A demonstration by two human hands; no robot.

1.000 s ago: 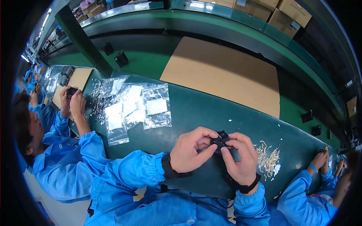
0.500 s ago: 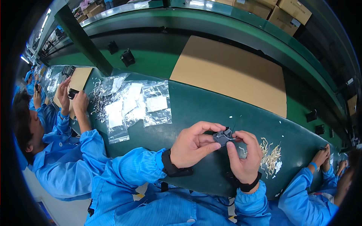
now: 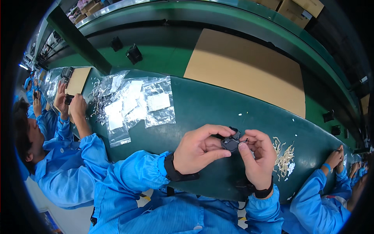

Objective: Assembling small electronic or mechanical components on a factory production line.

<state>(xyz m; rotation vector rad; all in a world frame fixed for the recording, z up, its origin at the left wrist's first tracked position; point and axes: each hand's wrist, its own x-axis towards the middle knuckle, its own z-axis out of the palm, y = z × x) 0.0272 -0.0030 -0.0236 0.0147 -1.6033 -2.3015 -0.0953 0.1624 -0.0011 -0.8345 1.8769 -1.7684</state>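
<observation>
The person's left hand and right hand meet above the near edge of a dark green work table, and both grasp one small dark plastic part between them. The left hand pinches it from the left with thumb and curled fingers; the right hand closes on it from the right, thumb up against its side. The part is held just clear of the table, in front of the person's chest. Both wrists carry dark bands below blue sleeves.

To the left on the table lies a spread of clear plastic bags, overlapping one another; several have white labels, and what they hold is too small to tell. One bag lies flat nearest the hands, with a white slip in it and dark specks along its lower edge. Right of the hands sits a loose heap of pale thin strips with a few white scraps, lying bare on the table, in no container.

Beyond the table lies a large brown cardboard sheet. At the left a co-worker in blue holds a small dark thing in both hands beside a smaller cardboard piece. At the far right another worker's hand rests on the table edge.
</observation>
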